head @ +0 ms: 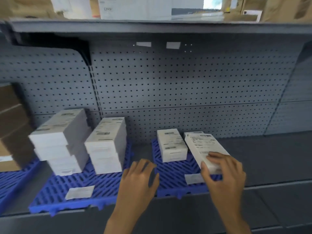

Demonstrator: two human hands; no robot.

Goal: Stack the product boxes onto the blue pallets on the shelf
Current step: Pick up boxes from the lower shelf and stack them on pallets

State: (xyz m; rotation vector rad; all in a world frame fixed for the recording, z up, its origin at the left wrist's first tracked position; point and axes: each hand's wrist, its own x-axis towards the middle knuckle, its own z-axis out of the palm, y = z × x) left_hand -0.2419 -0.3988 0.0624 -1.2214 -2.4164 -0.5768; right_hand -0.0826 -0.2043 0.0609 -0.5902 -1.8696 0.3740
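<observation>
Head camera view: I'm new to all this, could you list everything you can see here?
blue pallets: three, side by side on the grey shelf, the leftmost partly cut off
stacked boxes: two tall white stacks, middle pallet; number per stack blurred
right pallet boxes: one low white stack, another box behind the held one
held box: one, white, tilted over the right pallet
paper slips: two, white, one at the front of each of these two pallets
brown cartons: stacked, far left
pegboard: grey, back wall, two white tags
upper shelf: grey, brown and white cartons on top
left hand: empty, between the pallets
right hand: fingers gripping the held box
</observation>
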